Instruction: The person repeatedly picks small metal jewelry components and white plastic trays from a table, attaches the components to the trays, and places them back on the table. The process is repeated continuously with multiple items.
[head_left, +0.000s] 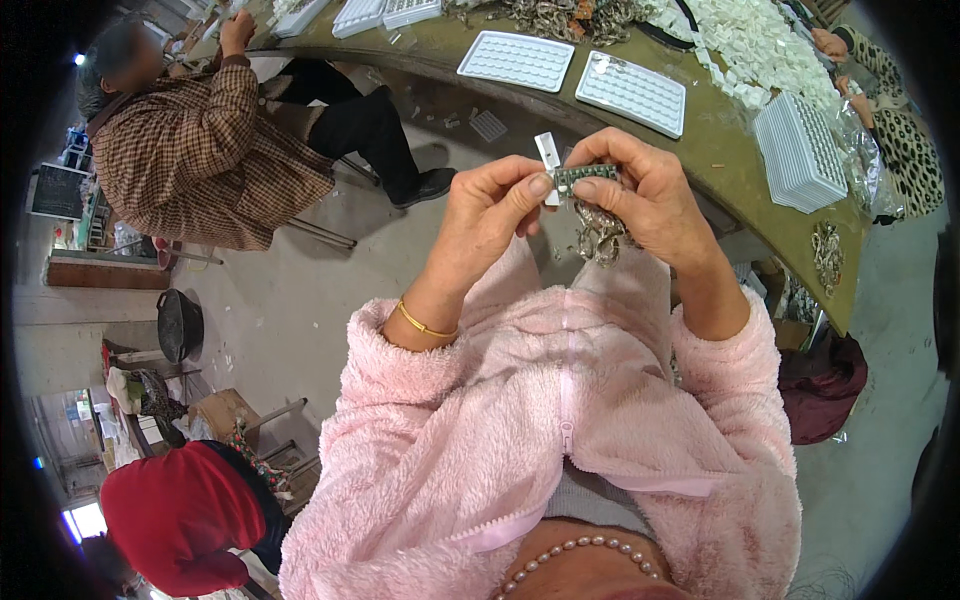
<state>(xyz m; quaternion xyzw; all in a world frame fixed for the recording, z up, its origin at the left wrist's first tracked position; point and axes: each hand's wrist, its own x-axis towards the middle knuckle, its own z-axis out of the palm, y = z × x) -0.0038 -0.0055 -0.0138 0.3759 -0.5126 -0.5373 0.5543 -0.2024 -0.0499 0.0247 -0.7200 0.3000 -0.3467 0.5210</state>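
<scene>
My left hand [495, 205] pinches a narrow white plastic piece [546, 150] between thumb and fingers, its upper end standing above the fingertips. My right hand [645, 195] is closed on a short green strip that looks like a circuit board [595, 173], with a row of small parts along it. One end of the strip meets the white piece at my left fingertips; whether the two are joined I cannot tell. Below my right fingers hangs a tangled bunch of thin silvery-brown strands [600, 238]. Both hands are held above my lap, in front of the table edge.
The greenish table [735, 165] carries two white trays [515, 60] [632, 92], a tray stack [800, 150], a heap of white pieces [745, 45] and metallic tangles [827, 258]. A person in a checked coat [195, 150] sits left; another's spotted sleeve [905, 140] is right.
</scene>
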